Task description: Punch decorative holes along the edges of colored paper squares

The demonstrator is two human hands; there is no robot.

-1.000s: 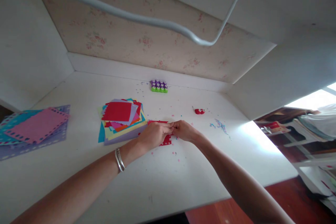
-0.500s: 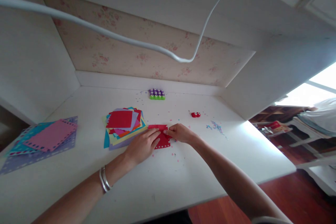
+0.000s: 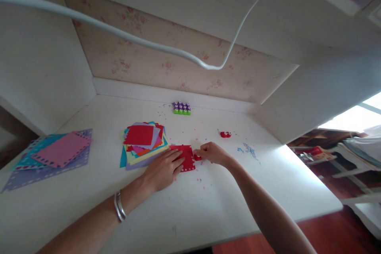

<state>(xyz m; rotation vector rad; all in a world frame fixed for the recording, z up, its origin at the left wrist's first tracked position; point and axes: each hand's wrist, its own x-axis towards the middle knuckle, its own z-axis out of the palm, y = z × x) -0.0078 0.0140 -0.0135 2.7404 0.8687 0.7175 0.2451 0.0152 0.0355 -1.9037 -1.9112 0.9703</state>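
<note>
A red paper sheet (image 3: 187,157) with punched holes along its edges lies flat on the white desk. My left hand (image 3: 162,168) rests on its left part, fingers stretched out and pressing it down. Just off the sheet's right edge, my right hand (image 3: 212,153) is closed around a small red paper punch (image 3: 197,157), mostly covered by the fingers. Left of the sheet is a pile of coloured paper (image 3: 139,137), topped by a red square; my left fingers are close to its corner.
Hole-edged sheets (image 3: 61,151) lie at far left. Small purple and green figures with eyes (image 3: 182,108) stand in rows near the back wall. Red eyed figures (image 3: 225,134) and paper bits (image 3: 249,150) are at right. A white cable (image 3: 178,52) crosses the upper view.
My right hand has drawn slightly right, off the sheet's edge, and the red punch now shows beside the paper. My left hand stays on the sheet. The camera has shifted a little.
</note>
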